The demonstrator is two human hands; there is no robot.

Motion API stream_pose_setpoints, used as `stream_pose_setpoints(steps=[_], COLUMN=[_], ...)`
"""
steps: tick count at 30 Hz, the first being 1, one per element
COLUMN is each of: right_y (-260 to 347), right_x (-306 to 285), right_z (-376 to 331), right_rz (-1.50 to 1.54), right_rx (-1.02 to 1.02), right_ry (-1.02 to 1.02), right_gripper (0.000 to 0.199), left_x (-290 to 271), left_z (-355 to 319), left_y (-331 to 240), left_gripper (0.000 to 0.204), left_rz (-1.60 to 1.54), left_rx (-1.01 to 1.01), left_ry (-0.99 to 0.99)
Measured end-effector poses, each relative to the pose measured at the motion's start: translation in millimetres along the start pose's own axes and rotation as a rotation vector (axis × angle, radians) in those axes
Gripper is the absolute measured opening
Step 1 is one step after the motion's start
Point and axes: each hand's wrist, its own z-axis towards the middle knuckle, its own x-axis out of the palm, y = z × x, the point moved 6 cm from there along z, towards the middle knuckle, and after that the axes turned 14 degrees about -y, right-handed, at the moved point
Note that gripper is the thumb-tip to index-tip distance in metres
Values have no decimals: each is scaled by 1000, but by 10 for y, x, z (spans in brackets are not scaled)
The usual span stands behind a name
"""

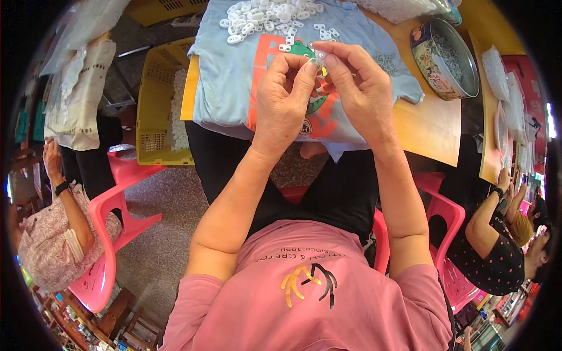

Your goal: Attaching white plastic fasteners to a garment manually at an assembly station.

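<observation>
The left hand [285, 93] and the right hand [358, 88] meet just over the near edge of the bench [430, 126]. Together they pinch one small clear plastic piece [319, 57]. The left grip is closed on it with thumb and finger. The right grip is closed on it too, from the 3 o'clock side. The piece is so small and see-through that its shape is hard to make out.

Under the hands lies a light blue shirt [225, 76] spread on the bench, hanging over the near edge. At 12 o'clock from the hands sits a pile of white rings [263, 14], near the fingers, and its far part is cut off at the top. There is open cloth between the pile and the hands.

At 2 o'clock stands a round tin [445, 58] with small white bits inside, well apart from the hands. At 9 o'clock a yellow basket [158, 105] sits beside the bench, with white pieces in it.

Below the bench edge are black trousers and a pink chair [111, 228] at 8 o'clock. Another person sits at the far left, and more people sit at the far right with an arm [483, 219] reaching toward the bench. The rim of the view is dark and bent, so things there are hard to tell.
</observation>
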Motion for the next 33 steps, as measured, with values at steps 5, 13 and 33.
stream_pose_setpoints(steps=[5, 13, 33], right_y=[17, 45, -36], right_x=[-15, -32, -12], right_z=[41, 83, 67], right_rz=[-74, -182, -36], right_rx=[-39, -126, 64], right_ry=[41, 94, 146], right_gripper=[20, 20, 20], left_x=[-5, -19, 11], left_z=[8, -6, -12], left_y=[23, 13, 6], left_gripper=[10, 10, 9], left_rz=[-5, 20, 39], left_rx=[6, 16, 10], left_ry=[-6, -4, 36])
